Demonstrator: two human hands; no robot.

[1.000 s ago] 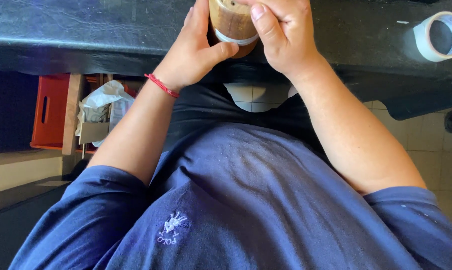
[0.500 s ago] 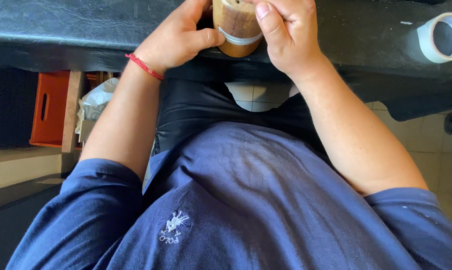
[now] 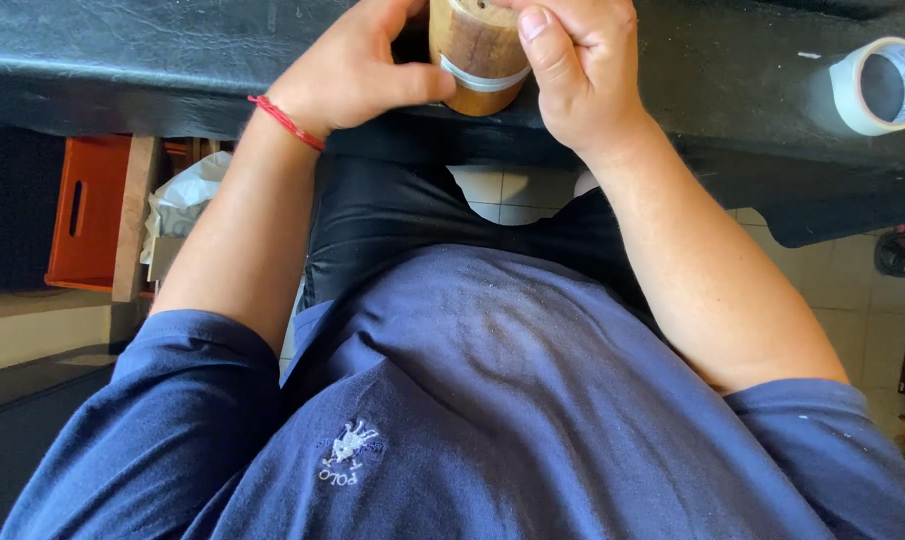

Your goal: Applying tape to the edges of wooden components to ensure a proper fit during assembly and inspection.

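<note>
Centrally, at the top edge of the head view, a small wooden cylinder [image 3: 478, 55] with a pale band around its lower part is held between both hands, just above the near edge of a black tabletop [image 3: 173, 50]; its upper end is cut off by the frame, so its full shape cannot be told.

Left hand [image 3: 358, 70]: thumb pressed against the cylinder's left side near the band, fingers curled up and over toward the top; closed on the cylinder; a thin red cord bracelet [image 3: 286, 122] sits on the wrist.

Right hand [image 3: 583, 70]: thumb laid down the cylinder's right side, nail facing the camera, remaining fingers wrapped behind; also clamped on the cylinder; how far the fingers reach round the back is hidden.

Both forearms run down from the hands to the short sleeves of a navy blue shirt [image 3: 533, 420] with a small pale embroidered emblem on the chest; dark trousers [image 3: 393, 215] show beneath the table edge.

On the tabletop, well apart to the right of the hands, a roll of pale tape [image 3: 881, 87] lies on its side with its core facing the camera.

Below the table at left: an orange crate [image 3: 88, 215], a wooden post beside it, and crumpled white plastic [image 3: 188, 195]; pale floor tiles [image 3: 513, 190] show between the legs.
</note>
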